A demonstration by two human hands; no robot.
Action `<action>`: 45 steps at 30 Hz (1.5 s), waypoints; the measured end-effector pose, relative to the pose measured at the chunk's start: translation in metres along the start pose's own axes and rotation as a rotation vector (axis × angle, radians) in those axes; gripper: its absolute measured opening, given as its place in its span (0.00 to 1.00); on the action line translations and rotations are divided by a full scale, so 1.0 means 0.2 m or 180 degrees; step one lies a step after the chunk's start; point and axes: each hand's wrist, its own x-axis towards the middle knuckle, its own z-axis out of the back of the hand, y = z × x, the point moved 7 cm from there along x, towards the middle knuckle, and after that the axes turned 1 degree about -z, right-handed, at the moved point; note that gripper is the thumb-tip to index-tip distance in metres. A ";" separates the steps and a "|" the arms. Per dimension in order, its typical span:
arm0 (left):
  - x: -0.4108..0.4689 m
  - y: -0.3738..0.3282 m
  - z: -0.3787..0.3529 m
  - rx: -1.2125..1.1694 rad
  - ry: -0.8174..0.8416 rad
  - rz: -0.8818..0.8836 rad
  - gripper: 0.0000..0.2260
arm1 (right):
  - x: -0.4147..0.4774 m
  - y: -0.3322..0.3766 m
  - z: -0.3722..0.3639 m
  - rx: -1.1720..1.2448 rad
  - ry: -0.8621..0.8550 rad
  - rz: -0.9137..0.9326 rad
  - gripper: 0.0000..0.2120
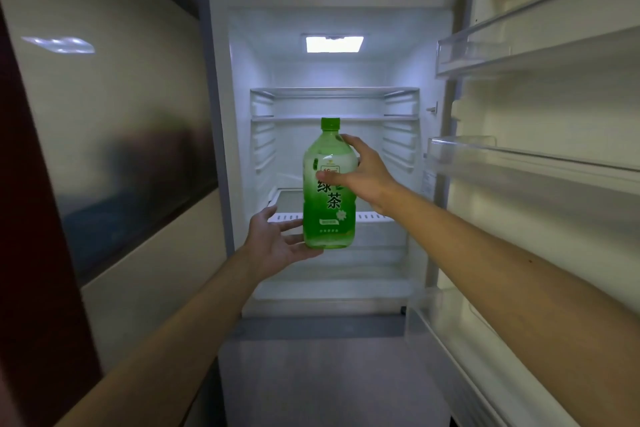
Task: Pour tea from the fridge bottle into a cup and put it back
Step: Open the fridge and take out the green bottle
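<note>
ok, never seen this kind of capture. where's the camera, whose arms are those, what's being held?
There is no robot here. A person wears one wide-angle camera on the head, so the single picture looks forward and down along both bare arms. Ahead is an open fridge. Its door stands open on the right and its interior light is on. The right hand grips the upper part of a green tea bottle. The left hand supports the bottle's base with open fingers. The green cap is on. No cup shows in this picture.
</note>
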 end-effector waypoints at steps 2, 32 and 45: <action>-0.04 0.01 0.01 0.0001 0.0009 0.0030 0.27 | -0.04 0.01 -0.01 0.0020 0.0044 -0.0033 0.42; -0.69 0.32 0.00 0.0291 0.0318 0.0445 0.27 | -0.87 0.37 -0.03 -0.0438 -0.0332 -0.0459 0.35; -0.93 0.62 -0.30 0.0318 0.0837 0.0791 0.30 | -1.32 0.57 0.24 -0.0632 -0.0647 -0.0667 0.35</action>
